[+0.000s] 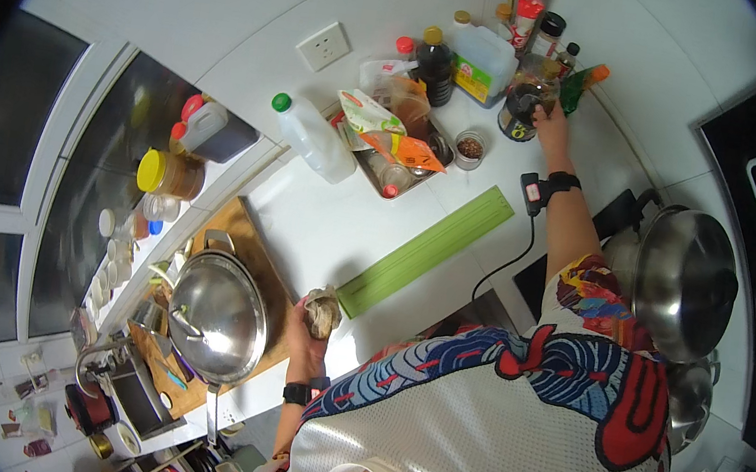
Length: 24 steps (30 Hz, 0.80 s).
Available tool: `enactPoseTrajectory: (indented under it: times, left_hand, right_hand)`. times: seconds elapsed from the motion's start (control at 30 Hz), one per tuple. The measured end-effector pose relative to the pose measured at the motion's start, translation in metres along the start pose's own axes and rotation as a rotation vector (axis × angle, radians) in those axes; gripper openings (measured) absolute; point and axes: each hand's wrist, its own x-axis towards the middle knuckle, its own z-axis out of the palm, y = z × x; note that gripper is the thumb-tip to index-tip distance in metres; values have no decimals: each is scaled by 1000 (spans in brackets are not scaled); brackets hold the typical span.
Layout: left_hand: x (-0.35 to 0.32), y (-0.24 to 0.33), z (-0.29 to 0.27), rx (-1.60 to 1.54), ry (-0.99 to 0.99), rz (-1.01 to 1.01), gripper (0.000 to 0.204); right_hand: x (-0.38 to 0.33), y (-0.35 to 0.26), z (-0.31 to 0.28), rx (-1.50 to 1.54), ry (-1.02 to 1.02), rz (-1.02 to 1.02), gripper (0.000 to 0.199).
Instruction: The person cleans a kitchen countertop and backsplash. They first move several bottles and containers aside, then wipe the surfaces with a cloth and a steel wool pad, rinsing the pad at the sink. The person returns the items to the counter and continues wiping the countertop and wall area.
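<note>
My right hand point(552, 131) reaches to the back right of the white counter, its fingers closed on the side of a dark glass jar point(515, 113) that has a label low down. Whether the jar's base is off the counter I cannot tell. Close to my body, my left hand point(301, 336) grips a crumpled greyish-beige rag point(323, 313) at the near end of a long green strip point(424, 250) lying flat. A small glass of reddish-brown bits point(469, 150) stands left of the jar.
Behind the strip sits a metal tray point(369, 176) of packets and jars, beside a white jug point(318, 144). Sauce bottles point(435, 67) line the back wall. A lidded pan point(217, 310) rests on a wooden board point(251, 219) at left; a large steel pot point(678, 280) stands at right.
</note>
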Motion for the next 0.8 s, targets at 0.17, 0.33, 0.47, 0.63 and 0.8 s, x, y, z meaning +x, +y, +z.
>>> enactPoseTrajectory:
  times: [0.17, 0.33, 0.47, 0.63, 0.8]
  left_hand:
    - [10, -1, 13, 35, -17, -33, 36]
    - [14, 2, 21, 70, -44, -48, 35]
    - [17, 3, 22, 76, -70, -56, 35]
    - [21, 4, 22, 114, -102, -68, 36]
    - [23, 5, 26, 130, -97, -71, 38]
  right_hand:
    - [-15, 8, 4, 67, -49, -43, 59]
    - [-33, 7, 2, 411, 43, -54, 44]
    - [-51, 8, -5, 380, 36, -9, 18]
    - [-66, 11, -19, 280, 185, 9, 16]
    - [-62, 11, -32, 145, 245, 5, 23]
